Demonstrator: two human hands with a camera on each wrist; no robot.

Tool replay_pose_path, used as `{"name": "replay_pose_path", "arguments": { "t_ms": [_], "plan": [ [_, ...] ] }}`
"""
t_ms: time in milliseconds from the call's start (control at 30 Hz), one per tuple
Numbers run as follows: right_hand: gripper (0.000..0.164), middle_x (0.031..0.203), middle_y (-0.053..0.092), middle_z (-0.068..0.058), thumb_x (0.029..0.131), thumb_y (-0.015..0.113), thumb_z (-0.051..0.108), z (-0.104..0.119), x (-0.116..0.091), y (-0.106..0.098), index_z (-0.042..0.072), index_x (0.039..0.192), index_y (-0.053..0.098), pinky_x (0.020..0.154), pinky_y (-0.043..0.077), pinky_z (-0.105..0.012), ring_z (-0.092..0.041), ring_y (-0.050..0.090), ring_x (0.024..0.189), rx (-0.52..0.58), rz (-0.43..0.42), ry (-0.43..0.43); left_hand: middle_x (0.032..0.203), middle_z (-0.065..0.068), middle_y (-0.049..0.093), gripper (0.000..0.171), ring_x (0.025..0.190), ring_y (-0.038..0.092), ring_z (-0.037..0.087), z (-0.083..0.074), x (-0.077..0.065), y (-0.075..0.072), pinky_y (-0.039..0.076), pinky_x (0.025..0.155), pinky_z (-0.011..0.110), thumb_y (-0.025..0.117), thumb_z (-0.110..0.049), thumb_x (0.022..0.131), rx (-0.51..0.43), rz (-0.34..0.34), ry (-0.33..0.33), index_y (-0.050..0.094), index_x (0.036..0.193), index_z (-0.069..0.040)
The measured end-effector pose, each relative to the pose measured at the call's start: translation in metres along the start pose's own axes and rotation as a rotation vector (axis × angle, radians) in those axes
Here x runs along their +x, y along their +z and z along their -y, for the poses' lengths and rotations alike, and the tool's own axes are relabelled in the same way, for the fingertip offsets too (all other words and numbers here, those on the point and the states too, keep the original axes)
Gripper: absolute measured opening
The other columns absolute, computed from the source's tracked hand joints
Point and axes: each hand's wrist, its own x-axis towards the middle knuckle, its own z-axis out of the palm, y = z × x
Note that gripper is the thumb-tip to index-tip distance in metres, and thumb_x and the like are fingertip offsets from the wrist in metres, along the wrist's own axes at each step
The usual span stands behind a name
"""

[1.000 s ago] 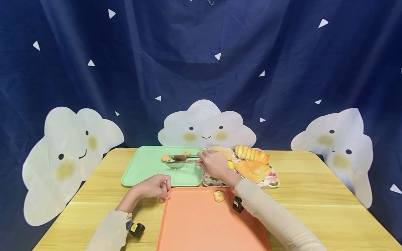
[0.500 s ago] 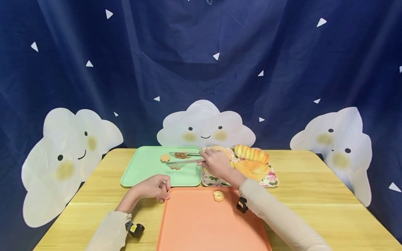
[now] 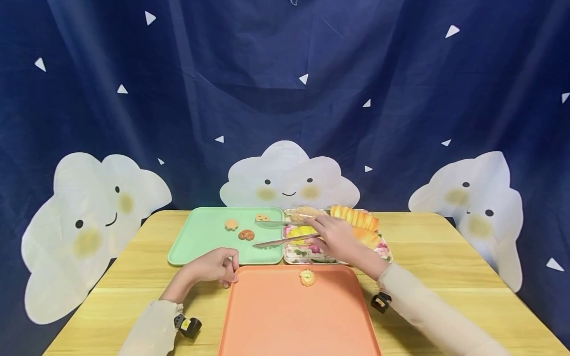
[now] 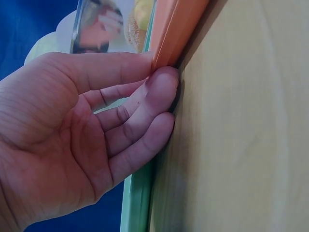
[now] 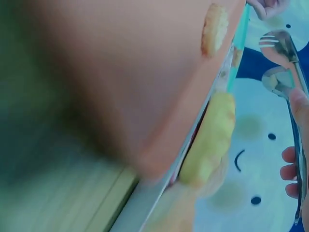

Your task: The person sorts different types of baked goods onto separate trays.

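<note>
My right hand (image 3: 336,239) grips metal tongs (image 3: 285,241) over the floral tray (image 3: 338,261). The tongs' two arms are spread with nothing between them, tips pointing left over the green tray (image 3: 187,247). On that tray, just left of the tips, lies a brown pretzel-shaped cookie (image 3: 246,235). Near it are a flower-shaped cookie (image 3: 231,225) and a dotted cookie (image 3: 262,217). Thumb and fingers of my left hand (image 3: 213,266) pinch the far left corner of the orange tray (image 3: 294,321). The left wrist view shows that tray edge (image 4: 169,38) between thumb and fingers.
A small tart-like cookie (image 3: 307,278) lies at the far side of the orange tray. The floral tray bears a sesame bun (image 3: 306,213), a yellow bread (image 3: 297,232), a striped roll (image 3: 354,218) and another bread (image 3: 367,238). A dark blue curtain (image 3: 285,109) hangs behind the table (image 3: 445,277).
My right hand has moved right and toward me with the tongs, whose arms are wider apart. The pretzel-shaped cookie now lies in plain sight on the green tray. My left hand keeps its place.
</note>
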Motion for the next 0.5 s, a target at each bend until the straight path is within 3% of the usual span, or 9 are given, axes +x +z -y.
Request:
{"name": "replay_pose_path", "arguments": {
  "t_ms": [200,333,500],
  "plan": [
    [0.050,0.095,0.066,-0.007,0.088,0.077,0.039,-0.019,-0.041,-0.020,0.005,0.123,0.066,0.058,0.052,-0.036,-0.020,0.063,0.069,0.032,-0.012,0.019,0.064,0.007,0.064,0.018,0.060,0.063,0.018,-0.002,-0.001,0.000,0.052,0.059,0.029,0.068,0.008,0.084,-0.004,-0.003,0.004,0.051,0.091,0.009],
    [0.049,0.099,0.067,-0.007,0.097,0.063,0.047,-0.027,-0.064,-0.028,0.005,0.122,0.065,0.060,0.053,-0.035,-0.020,0.066,0.075,0.038,0.007,0.002,0.064,0.009,0.063,0.019,0.060,0.062,0.020,-0.004,-0.002,0.000,0.050,0.058,0.028,0.068,0.007,0.084,0.006,-0.006,0.004,0.051,0.091,0.009],
    [0.051,0.093,0.062,-0.002,0.103,0.049,0.052,-0.031,-0.084,-0.038,0.006,0.120,0.063,0.062,0.050,-0.033,-0.014,0.058,0.075,0.041,0.055,-0.041,0.064,0.013,0.064,0.021,0.059,0.060,0.018,-0.005,-0.002,0.001,0.050,0.058,0.028,0.069,0.007,0.083,0.014,-0.003,0.020,0.050,0.091,0.010]
  ]
}}
